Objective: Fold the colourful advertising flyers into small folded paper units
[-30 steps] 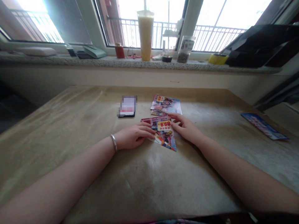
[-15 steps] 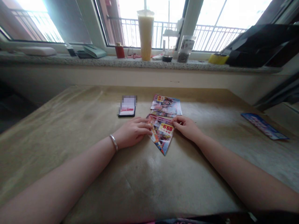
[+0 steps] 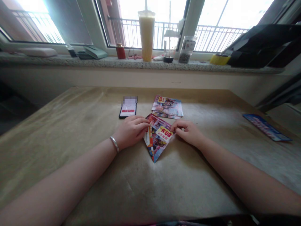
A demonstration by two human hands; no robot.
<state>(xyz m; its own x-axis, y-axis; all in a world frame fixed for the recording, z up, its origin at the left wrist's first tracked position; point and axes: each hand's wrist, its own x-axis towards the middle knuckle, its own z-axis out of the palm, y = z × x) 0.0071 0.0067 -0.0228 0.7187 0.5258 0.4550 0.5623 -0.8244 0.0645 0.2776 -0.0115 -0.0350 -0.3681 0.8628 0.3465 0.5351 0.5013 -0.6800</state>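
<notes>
A colourful printed flyer (image 3: 158, 135), folded to a pointed shape, lies on the table with its tip toward me. My left hand (image 3: 133, 130), with a silver bangle at the wrist, grips the flyer's left edge between thumb and fingers. At the upper right corner, my right hand (image 3: 187, 131) pinches the paper. Just beyond it sits a small stack of similar flyers (image 3: 168, 106). A phone (image 3: 129, 108) with a lit screen lies behind my left hand, its upper part pixelated.
A blue printed leaflet (image 3: 265, 127) lies at the table's right side. On the stone windowsill (image 3: 113, 62) stand a tall cup of yellow drink (image 3: 147, 36), a red bottle (image 3: 120, 51), a clear container (image 3: 187, 49) and a black bag (image 3: 258, 47).
The folded flyer has turned, its tip swinging to the left and slightly nearer me. Both hands keep hold of it. More of the phone's screen content now shows.
</notes>
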